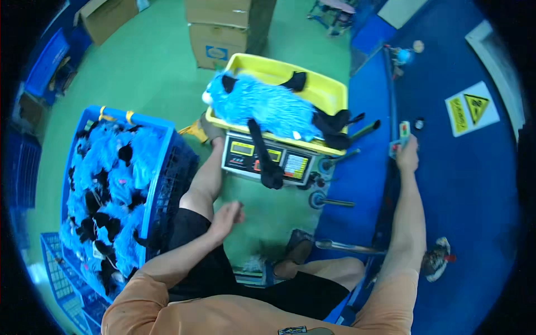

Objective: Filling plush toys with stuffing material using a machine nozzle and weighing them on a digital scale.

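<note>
A blue furry plush toy [268, 106] with black ears and limbs lies on its side in a yellow tray [329, 84]. One black limb hangs over the front of the weighing scale [240, 159] beneath the tray. My right hand [408, 155] reaches to the blue machine panel and is closed on a small switch box [405, 129] with green and red buttons; its fingers partly hide the lower end. Over my left thigh, apart from the scale, my left hand [228, 219] has its fingers curled, with nothing seen in it.
A blue crate [159, 184] heaped with blue and black plush toys [114, 184] stands at my left. Cardboard boxes [220, 42] are stacked beyond the tray. Metal tubes [338, 202] stick out from the blue machine [446, 184] on my right, close to my knee.
</note>
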Tool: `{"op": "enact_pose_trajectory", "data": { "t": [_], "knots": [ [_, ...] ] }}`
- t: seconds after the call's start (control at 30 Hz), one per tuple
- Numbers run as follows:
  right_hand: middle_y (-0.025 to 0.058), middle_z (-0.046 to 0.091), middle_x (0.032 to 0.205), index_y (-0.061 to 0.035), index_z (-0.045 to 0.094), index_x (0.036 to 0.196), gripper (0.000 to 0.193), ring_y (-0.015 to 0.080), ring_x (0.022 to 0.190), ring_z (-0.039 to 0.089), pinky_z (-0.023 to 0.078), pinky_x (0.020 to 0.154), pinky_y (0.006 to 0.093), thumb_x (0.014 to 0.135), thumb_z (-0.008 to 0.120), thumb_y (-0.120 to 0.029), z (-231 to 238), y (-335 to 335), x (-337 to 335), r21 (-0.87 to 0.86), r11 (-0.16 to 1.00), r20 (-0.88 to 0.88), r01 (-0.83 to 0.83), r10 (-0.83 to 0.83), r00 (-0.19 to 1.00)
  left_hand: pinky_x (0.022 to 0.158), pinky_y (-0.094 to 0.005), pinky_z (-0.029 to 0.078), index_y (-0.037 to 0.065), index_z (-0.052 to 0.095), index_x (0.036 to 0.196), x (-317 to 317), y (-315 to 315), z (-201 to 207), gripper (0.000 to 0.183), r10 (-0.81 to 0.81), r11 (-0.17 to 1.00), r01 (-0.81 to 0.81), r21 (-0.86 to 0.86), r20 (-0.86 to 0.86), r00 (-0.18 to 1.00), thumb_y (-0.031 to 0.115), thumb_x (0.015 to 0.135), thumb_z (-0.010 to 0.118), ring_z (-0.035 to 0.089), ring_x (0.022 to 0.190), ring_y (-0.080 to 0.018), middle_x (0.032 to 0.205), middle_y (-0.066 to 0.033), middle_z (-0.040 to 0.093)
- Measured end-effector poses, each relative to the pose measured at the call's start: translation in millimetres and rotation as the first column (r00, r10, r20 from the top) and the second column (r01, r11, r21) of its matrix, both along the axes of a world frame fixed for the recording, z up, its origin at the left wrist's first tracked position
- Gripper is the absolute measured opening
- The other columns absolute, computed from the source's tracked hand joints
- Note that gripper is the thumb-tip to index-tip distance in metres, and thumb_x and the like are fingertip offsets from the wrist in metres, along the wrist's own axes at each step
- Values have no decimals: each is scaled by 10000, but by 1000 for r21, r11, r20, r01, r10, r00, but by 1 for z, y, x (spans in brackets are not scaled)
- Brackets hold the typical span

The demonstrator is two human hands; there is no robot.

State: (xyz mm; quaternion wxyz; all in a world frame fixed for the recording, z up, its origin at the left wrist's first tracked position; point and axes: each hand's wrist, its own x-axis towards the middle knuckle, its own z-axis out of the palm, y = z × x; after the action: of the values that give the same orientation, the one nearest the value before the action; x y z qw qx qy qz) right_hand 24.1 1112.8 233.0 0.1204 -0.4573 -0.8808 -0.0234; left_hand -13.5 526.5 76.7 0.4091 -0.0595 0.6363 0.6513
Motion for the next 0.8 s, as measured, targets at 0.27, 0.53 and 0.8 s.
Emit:
{"op": "enact_pose_trajectory", "data": {
  "t": [0.27, 0.53, 0.8],
  "knots": [
    [172, 476, 1429, -113, 406, 1432, 574, 407, 1179, 578, 492, 971, 490, 911, 628, -208, -7, -14, -23, 105, 994, 59, 12, -19, 998, 730, -260, 507, -30, 607, 1132, 6, 12, -12, 384, -212, 974, 212, 84, 2, 977, 333, 1018, 551, 604, 769, -155, 871, -87, 646],
    [200, 390, 1535, -43, 356, 1487, 657, 387, 1295, 506, 455, 1030, 462, 964, 589, -366, -7, 6, 23, -65, 968, 291, -244, 253, 923, 667, -243, 462, -12, 613, 1034, -25, 11, 21, 317, 48, 999, -48, 6, -312, 949, 290, 1030, 519, 552, 708, -125, 817, -61, 633],
    [121, 724, 965, -1, 680, 1127, 322, 242, 859, 678, 525, 776, 334, 968, 585, -263, 88, -254, 49, -430, 706, -242, -563, 510, 825, 621, -261, 469, -7, 657, 949, -129, 49, 128, 340, 369, 928, -315, 198, -590, 718, 316, 981, 555, 577, 664, -139, 754, -67, 637]
  ]
}}
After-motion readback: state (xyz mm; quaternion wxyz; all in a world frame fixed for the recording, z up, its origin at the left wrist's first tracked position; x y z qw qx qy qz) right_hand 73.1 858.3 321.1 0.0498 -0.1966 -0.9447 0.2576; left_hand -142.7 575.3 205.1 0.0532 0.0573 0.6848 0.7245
